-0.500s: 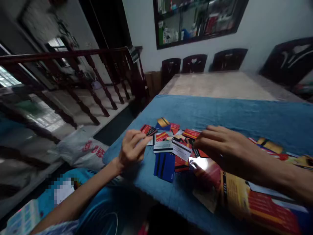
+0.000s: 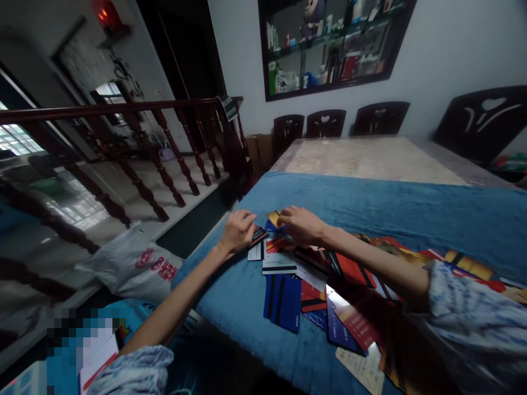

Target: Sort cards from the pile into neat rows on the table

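Several plastic cards (image 2: 313, 274) with magnetic stripes lie scattered on a blue cloth (image 2: 370, 208) over a table. My left hand (image 2: 237, 231) is curled at the left edge of the pile, its fingers pinching a dark red card (image 2: 258, 236). My right hand (image 2: 300, 225) reaches across the pile to its far left end, fingers bent onto a gold card (image 2: 273, 218). Two blue striped cards (image 2: 283, 302) lie side by side nearer to me.
Bare stone tabletop (image 2: 370, 156) extends beyond the cloth, ringed by dark wooden chairs (image 2: 325, 122). A wooden stair railing (image 2: 135, 148) runs along the left. A white plastic bag (image 2: 135, 269) lies on the floor by the table's corner. A wall cabinet (image 2: 329, 44) hangs behind.
My right hand has moved left and away from me, from the middle of the pile to the gold card at its far end. The left hand stays on the dark red card.
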`<state>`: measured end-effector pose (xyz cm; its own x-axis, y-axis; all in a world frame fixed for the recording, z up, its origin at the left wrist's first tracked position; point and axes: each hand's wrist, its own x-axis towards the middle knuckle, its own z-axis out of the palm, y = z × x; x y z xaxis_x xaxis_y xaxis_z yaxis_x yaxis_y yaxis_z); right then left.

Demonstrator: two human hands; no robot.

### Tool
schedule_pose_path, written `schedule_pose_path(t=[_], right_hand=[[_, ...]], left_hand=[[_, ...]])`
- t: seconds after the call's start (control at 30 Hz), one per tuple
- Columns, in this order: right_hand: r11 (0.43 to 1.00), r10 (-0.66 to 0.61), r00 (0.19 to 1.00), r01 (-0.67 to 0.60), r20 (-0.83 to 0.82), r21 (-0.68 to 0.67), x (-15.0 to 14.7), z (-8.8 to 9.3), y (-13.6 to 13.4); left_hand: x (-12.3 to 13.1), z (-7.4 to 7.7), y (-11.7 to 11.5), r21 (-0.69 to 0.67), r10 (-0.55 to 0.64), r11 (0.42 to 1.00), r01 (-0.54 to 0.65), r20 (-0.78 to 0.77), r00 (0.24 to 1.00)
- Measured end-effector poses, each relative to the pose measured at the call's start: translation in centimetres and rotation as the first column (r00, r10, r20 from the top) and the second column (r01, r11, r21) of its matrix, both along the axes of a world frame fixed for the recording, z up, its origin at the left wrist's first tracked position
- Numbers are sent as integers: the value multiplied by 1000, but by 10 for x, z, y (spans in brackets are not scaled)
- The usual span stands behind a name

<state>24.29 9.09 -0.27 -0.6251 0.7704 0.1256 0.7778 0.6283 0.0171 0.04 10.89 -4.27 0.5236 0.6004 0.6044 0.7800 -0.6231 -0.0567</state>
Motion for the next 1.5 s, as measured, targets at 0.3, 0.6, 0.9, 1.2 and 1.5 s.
schedule_pose_path(t=[0.3, 0.6, 0.9, 1.2, 1.5], right_hand=[[955, -236, 972, 233, 5, -182, -32, -33, 36], [987, -104, 994, 105, 15, -118, -37, -35, 17], [992, 38, 999, -38, -3, -119, -47, -22, 15], [973, 170, 985, -170, -18, -153, -45, -31, 29], [968, 239, 970, -242, -41, -73, -32, -28, 19]], left_hand=[[-5, -14, -12, -345, 143, 925, -156, -62, 988], [-10, -15, -6, -425, 192, 887, -182, -19, 981], [-13, -3, -25, -372, 98, 922, -106, -40, 994], [-9, -3, -28, -371, 37, 925, -78, -117, 992], [-4, -6, -27, -354, -81, 934, 42, -96, 992]])
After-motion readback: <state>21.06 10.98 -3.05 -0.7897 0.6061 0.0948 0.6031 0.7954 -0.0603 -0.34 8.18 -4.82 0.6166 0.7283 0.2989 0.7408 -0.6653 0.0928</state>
